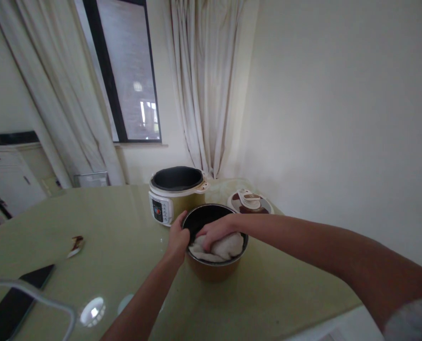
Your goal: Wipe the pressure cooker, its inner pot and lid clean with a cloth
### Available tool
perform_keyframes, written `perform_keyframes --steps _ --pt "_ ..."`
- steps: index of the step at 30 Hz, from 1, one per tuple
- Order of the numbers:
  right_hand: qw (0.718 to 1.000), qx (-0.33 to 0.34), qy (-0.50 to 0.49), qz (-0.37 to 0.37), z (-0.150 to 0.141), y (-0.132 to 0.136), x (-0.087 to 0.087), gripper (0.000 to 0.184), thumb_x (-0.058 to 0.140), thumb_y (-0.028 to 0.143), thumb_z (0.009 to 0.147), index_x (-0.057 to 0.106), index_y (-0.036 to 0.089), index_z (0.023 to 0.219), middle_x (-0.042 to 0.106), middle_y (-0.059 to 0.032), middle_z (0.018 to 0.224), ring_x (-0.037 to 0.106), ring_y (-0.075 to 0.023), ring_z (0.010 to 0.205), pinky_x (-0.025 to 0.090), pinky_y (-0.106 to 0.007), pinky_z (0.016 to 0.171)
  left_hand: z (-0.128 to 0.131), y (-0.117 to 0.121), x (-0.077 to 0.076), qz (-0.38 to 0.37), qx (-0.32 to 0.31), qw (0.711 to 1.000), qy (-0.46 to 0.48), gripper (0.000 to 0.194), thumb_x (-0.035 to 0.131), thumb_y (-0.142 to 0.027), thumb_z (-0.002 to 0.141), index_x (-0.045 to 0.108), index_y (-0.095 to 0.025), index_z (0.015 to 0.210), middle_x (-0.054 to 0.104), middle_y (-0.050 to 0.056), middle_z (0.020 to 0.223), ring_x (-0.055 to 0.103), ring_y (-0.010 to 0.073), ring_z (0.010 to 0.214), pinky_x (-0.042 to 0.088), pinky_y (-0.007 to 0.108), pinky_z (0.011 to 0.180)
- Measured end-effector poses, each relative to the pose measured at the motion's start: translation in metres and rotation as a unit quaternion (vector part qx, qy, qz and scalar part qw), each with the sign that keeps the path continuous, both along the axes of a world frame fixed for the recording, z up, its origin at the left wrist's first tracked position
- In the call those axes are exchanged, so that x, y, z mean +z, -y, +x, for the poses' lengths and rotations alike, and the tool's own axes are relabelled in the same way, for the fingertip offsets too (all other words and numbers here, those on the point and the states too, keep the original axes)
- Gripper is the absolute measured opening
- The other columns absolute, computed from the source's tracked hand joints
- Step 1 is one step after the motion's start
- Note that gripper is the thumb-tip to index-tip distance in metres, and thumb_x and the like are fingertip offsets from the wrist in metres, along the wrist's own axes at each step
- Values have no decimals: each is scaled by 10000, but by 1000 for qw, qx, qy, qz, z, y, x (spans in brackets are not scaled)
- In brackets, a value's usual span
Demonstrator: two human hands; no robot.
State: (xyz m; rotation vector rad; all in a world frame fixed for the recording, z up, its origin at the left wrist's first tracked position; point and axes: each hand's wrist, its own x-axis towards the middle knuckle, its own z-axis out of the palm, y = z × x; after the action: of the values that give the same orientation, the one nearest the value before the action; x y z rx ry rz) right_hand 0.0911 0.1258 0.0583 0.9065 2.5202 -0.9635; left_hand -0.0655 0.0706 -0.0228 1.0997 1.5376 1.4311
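The inner pot (213, 273) of a pressure cooker, dark inside and brown outside, stands on the table in front of me. My left hand (178, 241) grips its rim at the left side, thumb toward the inside. Inside the pot lies a bunched white cloth (228, 247). My right hand (216, 233) reaches in over the right rim, its fingers closed on the cloth; some fingertips are hidden in the folds. Behind the pot stands the cooker body (186, 202), uncovered, its control panel facing left. The cooker lid (248, 201) rests on the table at the back right.
A glossy pale green table (118, 227) carries everything. At left lie a small torn wrapper (76, 246) and a dark flat device (19, 298), with a pale cable (36, 294) crossing in front. A wall (339, 118) and curtains (207, 85) border the table's far side.
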Motion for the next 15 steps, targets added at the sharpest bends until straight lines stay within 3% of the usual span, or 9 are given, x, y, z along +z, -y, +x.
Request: perform_keyframes --steps 2,4,6,7,8,9,11,12,15 --pt "994 -54 -96 -13 -7 3 -5 434 764 314 788 709 211 1207 729 -15 1140 675 -223 1057 522 -291 843 -1 -2 0 -12 -3 1000 6 786 518 19 734 541 -101 1510 696 152 1426 681 261 1303 557 402 1118" --pt "990 -73 -117 -18 -6 5 -10 489 752 373 832 666 227 1290 715 -19 1203 666 -216 1093 523 -288 863 -2 -4 -1 -20 -6 1000 6 752 519 2 760 550 -113 1502 737 153 1355 730 267 1216 605 415 1046" --pt "997 -1 -70 32 1 5 -14 478 745 418 853 688 254 1299 735 -6 1163 690 -208 1026 528 -287 831 -3 -5 -1 -16 -4 1000 -7 721 512 -4 777 576 -138 1482 746 133 1343 723 257 1228 586 417 1074" --pt "990 88 -12 113 6 5 -16 456 746 427 854 715 269 1280 749 5 1117 702 -201 974 527 -285 809 -3 -5 -1 -10 -4 1000 -18 706 511 -4 781 594 -149 1466 739 121 1359 701 250 1266 555 418 1118" --pt "952 202 59 222 11 5 -17 429 756 424 844 744 285 1250 760 12 1063 708 -196 922 524 -286 791 -4 -6 -1 -1 -5 1000 -30 691 517 -4 781 614 -158 1447 730 111 1378 674 246 1308 514 420 1165" --pt "879 313 131 335 17 4 -17 397 772 409 827 773 296 1208 766 15 1002 709 -192 867 521 -288 771 -4 -7 -1 8 -9 999 -43 679 527 -3 774 636 -164 1425 723 103 1391 649 244 1341 471 423 1205" --pt "696 463 236 495 26 2 -16 303 777 374 819 814 293 1109 764 -5 875 692 -197 756 515 -307 720 -6 -8 -2 24 -21 997 -67 668 537 12 745 678 -159 1375 723 101 1390 625 249 1369 407 436 1255" --pt "626 503 265 533 29 0 -14 253 756 352 841 822 280 1074 761 -27 836 681 -206 714 511 -321 689 -6 -9 -2 30 -26 996 -77 671 535 21 727 692 -152 1356 726 105 1383 625 252 1369 387 441 1268" --pt "469 594 283 588 24 -9 -3 279 620 205 915 806 230 1121 787 -130 962 700 -271 780 505 -365 636 -5 -10 -2 43 -35 994 -98 706 520 42 690 701 -145 1346 730 109 1373 628 259 1361 374 452 1276"
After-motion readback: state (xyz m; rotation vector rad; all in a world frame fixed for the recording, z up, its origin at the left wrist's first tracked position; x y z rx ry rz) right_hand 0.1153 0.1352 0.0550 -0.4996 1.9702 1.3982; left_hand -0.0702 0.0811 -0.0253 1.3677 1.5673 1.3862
